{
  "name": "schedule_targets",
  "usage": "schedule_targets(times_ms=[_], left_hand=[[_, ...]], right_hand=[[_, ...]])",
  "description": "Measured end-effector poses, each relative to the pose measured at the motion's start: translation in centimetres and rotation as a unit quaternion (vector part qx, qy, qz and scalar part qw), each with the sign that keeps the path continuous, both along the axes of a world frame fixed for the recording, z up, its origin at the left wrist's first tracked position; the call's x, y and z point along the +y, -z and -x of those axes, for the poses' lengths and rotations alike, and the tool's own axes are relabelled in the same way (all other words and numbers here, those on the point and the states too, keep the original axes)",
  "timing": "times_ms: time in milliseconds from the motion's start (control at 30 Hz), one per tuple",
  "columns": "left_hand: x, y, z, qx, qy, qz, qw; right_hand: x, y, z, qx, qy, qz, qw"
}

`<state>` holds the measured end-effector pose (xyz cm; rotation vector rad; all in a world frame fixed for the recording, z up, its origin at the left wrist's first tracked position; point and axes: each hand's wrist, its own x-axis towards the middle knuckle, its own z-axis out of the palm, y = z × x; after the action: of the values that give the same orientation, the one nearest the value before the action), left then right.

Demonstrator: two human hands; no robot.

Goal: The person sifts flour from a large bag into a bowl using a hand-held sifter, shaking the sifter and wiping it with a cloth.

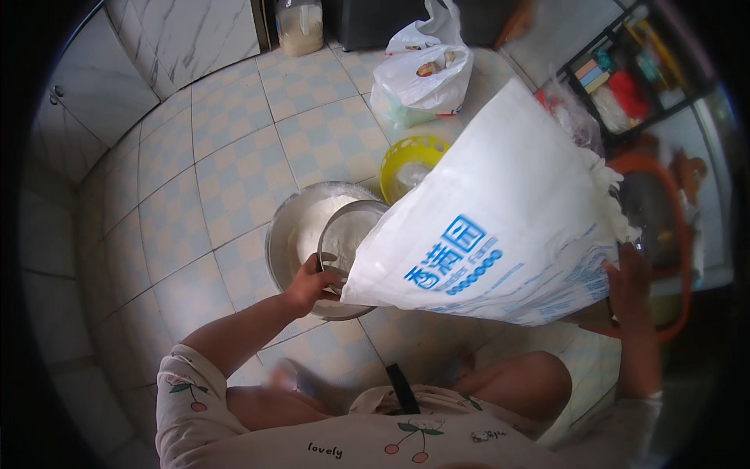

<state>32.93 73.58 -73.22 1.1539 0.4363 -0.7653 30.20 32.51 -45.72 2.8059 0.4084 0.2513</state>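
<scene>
My left hand point(310, 285) grips the rim of a round metal sieve point(324, 234), with the fingers inside its edge. The sieve sits over the right part of a wide metal basin point(281, 258) that holds white powder point(313, 225). A large white woven sack point(492, 176) with blue print lies tilted across the right side, its narrow lower-left corner over the sieve and beside my left hand. My right hand point(630, 287) holds the bunched far end of the sack. The sack hides part of the sieve and whatever comes out of it.
Beyond the basin stand a yellow plastic basket point(389, 170), a white plastic bag point(425, 82) and a clear container point(300, 29). An orange-rimmed tub point(682, 234) and a dark shelf rack point(656, 114) are at the right. Marble-patterned cabinets point(193, 35) line the back left of the tiled floor.
</scene>
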Motion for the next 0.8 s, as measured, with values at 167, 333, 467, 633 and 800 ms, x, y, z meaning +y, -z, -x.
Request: schedule_targets(times_ms=[167,333,467,633,800], left_hand=[[-1.4,-1.1,-1.2,-0.009,0.024,0.02,0.999],[-4.6,-1.3,-4.7,-0.007,-0.001,-0.044,0.999],[-7.2,-0.9,-8.4,-0.009,-0.067,-0.066,0.996],[-14.6,2.8,-12.1,-0.01,-0.173,0.048,0.984],[-19.5,7.5,-12.5,0.052,-0.336,0.075,0.938]], right_hand=[[-2.7,0.0,1.2,-0.082,0.034,-0.077,0.993],[-6.7,2.1,4.1,-0.142,0.085,-0.144,0.976],[-8.4,5.3,7.3,-0.189,0.155,-0.243,0.939],[-10.7,9.9,10.8,-0.204,0.226,-0.263,0.915],[-10.7,11.1,10.0,-0.179,0.206,-0.257,0.927]])
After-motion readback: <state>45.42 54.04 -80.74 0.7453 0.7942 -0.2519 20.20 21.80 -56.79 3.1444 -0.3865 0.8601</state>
